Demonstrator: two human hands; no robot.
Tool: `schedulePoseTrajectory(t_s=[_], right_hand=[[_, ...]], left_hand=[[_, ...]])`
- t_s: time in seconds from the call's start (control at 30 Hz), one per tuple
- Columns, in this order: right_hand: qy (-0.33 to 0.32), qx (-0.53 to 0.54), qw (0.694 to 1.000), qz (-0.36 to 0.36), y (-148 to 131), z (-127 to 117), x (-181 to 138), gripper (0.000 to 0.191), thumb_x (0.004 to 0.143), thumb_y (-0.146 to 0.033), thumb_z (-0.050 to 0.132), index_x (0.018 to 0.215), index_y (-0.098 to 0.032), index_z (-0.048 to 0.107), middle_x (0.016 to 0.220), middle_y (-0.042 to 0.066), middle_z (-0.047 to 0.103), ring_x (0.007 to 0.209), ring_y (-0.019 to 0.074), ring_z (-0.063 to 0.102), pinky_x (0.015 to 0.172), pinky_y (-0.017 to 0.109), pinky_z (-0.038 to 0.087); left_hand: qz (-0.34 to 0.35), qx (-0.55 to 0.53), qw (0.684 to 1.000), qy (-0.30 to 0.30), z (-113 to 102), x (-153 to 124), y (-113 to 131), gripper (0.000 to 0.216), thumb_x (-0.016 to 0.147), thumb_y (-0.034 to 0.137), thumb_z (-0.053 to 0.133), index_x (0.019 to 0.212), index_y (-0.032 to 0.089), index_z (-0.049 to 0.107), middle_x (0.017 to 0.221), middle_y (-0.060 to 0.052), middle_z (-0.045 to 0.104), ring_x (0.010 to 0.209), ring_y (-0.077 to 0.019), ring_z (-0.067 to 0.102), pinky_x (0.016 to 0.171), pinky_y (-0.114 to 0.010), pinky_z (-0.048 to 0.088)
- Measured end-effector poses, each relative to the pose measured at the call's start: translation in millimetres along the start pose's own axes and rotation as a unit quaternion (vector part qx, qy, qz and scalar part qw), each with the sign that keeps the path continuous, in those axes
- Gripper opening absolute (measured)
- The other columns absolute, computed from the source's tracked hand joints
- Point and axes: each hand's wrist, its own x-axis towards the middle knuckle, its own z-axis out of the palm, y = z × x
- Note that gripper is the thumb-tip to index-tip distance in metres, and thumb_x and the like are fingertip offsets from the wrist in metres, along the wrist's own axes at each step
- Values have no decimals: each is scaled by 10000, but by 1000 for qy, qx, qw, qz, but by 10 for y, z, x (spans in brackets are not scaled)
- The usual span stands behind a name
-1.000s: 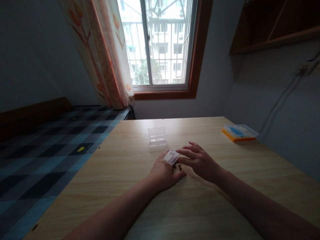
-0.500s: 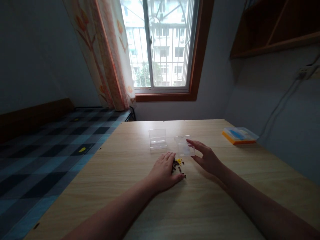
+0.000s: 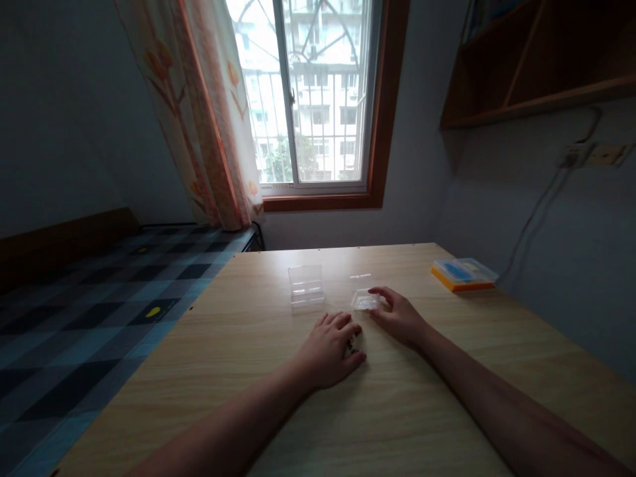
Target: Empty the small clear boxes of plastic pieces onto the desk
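My left hand (image 3: 330, 351) rests on the table, its fingers apart and curved over a small pile of dark bits (image 3: 352, 344). The hand hides most of that pile. With thumb and fingers, my right hand (image 3: 400, 319) grips the near right side of a small clear plastic box (image 3: 365, 300), just beyond the pile. Further left stands a second clear plastic box (image 3: 307, 291) with its lid raised; neither hand touches it.
A flat orange case (image 3: 462, 275) with a clear lid lies by the table's right edge. The wooden table (image 3: 238, 331) borders a bed (image 3: 99, 318) on the left. Ahead is a window (image 3: 318, 99), with a shelf (image 3: 501, 106) on the right wall.
My left fingers have curled over the pile, covering the yellow bits that showed before. The right-hand box now appears lower and flatter, with my fingers closed on its side. The view has shifted slightly.
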Motion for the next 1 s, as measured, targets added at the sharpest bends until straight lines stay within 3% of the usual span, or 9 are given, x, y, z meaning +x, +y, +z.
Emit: schedulePoseTrajectory(t_s=[0.1, 0.27, 0.47, 0.57, 0.77, 1.0], right_hand=[[-20, -24, 999, -9, -78, -6, -19, 432, 770, -305, 662, 1192, -213, 647, 1082, 48, 706, 991, 228, 655, 933, 375, 506], [-37, -62, 997, -42, -151, -13, -21, 471, 754, -245, 661, 1223, -207, 642, 1217, 75, 661, 1150, 246, 592, 1050, 395, 428], [-26, -82, 995, -41, -56, -41, -11, 471, 758, -253, 664, 1225, -202, 627, 1268, 91, 632, 1197, 244, 572, 1071, 389, 413], [-12, -88, 995, -37, -30, -47, -5, 382, 754, -255, 657, 1131, -195, 648, 1181, 86, 661, 1129, 238, 601, 1018, 380, 450], [-8, -102, 993, -52, -100, -27, 16, 170, 774, -263, 633, 912, -185, 695, 983, 85, 700, 1011, 264, 619, 958, 432, 461], [-90, -78, 987, -110, -219, 28, -55, 380, 902, -353, 561, 1240, -219, 673, 1241, 102, 672, 1206, 266, 573, 1063, 436, 410]], left_hand=[[16, -11, 1000, 24, -1, -7, 8, 290, 862, 304, 647, 1146, 244, 654, 1298, -86, 616, 1216, -290, 544, 1087, -457, 408], [17, -18, 996, 86, -9, -17, -62, 355, 869, 242, 612, 1224, 214, 620, 1336, -102, 607, 1236, -274, 543, 1080, -431, 441], [-82, 75, 973, 203, -114, -4, -471, 287, 923, 247, 551, 1194, 202, 636, 1345, -113, 600, 1310, -297, 472, 1133, -513, 364], [-140, 107, 967, 185, -132, -4, -622, 298, 925, 235, 521, 1195, 198, 642, 1368, -112, 586, 1323, -294, 458, 1149, -522, 324], [-156, 109, 972, 135, -69, 14, -622, 322, 934, 249, 470, 1192, 220, 661, 1329, -99, 633, 1272, -301, 518, 1126, -552, 315], [-157, 112, 972, 133, -114, 7, -561, 366, 984, 261, 388, 1254, 233, 633, 1356, -108, 610, 1262, -292, 527, 1137, -587, 263]])
